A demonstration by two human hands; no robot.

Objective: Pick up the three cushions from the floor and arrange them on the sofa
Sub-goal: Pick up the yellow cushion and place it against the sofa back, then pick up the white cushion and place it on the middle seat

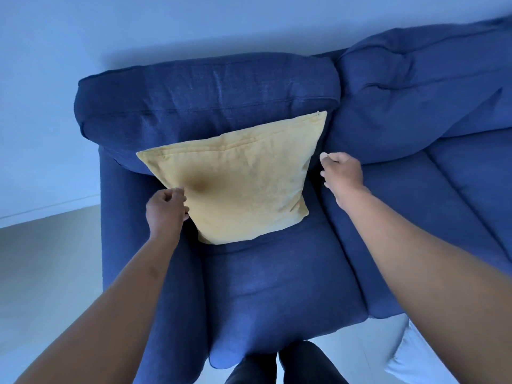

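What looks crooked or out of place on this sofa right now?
The yellow cushion leans against the backrest of the blue sofa but sits rotated, its top edge slanting up to the right. The left hand touches its left edge; the right hand is apart.

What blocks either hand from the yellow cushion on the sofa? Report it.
Nothing visible does. The yellow cushion leans against the sofa backrest. The left hand is at its left edge, fingers curled, apparently touching. The right hand is just off its right edge, with only open air between.
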